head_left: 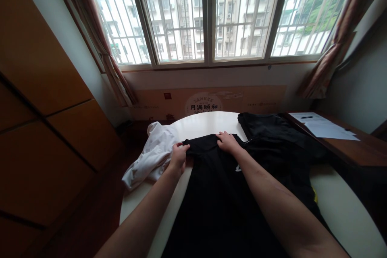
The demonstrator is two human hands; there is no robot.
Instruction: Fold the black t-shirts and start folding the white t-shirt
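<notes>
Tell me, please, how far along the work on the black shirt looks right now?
Done: the black shirt lies spread on the round table. In hand: the left hand grips its far edge and the right hand presses there. Left: no fold shows; the white garment and another dark garment lie crumpled.

left of left hand (178, 157): crumpled white cloth garment (151, 155) blocks | beyond both hands: bare strip of round white table (208, 123) free | right of right hand (227, 142): heaped black clothing (272, 133) blocks
</notes>
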